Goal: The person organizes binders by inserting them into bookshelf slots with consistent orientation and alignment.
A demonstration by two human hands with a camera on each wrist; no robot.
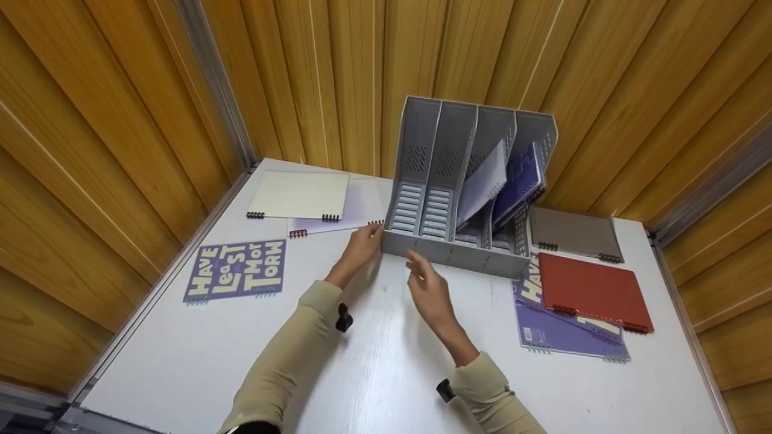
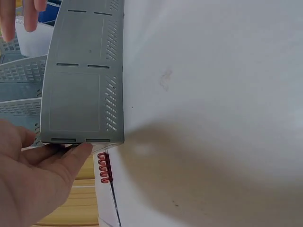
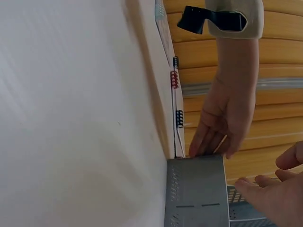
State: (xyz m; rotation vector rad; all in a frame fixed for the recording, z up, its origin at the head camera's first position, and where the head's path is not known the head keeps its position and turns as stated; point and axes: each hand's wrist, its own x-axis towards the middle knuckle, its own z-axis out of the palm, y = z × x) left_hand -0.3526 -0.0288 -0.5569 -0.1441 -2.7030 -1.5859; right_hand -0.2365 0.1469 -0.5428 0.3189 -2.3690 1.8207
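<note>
A grey file organizer (image 1: 398,244) with several upright slots stands toward the back of the white table. My left hand (image 1: 363,246) is at its left front corner, fingertips against the outer side wall; in the left wrist view the fingers (image 2: 71,163) lie along that end. My right hand (image 1: 429,292) hovers in front of the low front wall, fingers extended, holding nothing. Inside the organizer, a pale lavender spiral notebook (image 1: 482,181) leans in the third slot from the left. A dark blue spiral notebook (image 1: 520,181) leans in the rightmost slot.
At left lie a cream notebook (image 1: 298,194) over a pale purple one (image 1: 365,202), and a purple lettered notebook (image 1: 236,270). To the right are a grey-brown notebook (image 1: 576,232) and a red notebook (image 1: 594,286) on purple ones (image 1: 567,337). Wood-look walls (image 1: 338,78) enclose the table.
</note>
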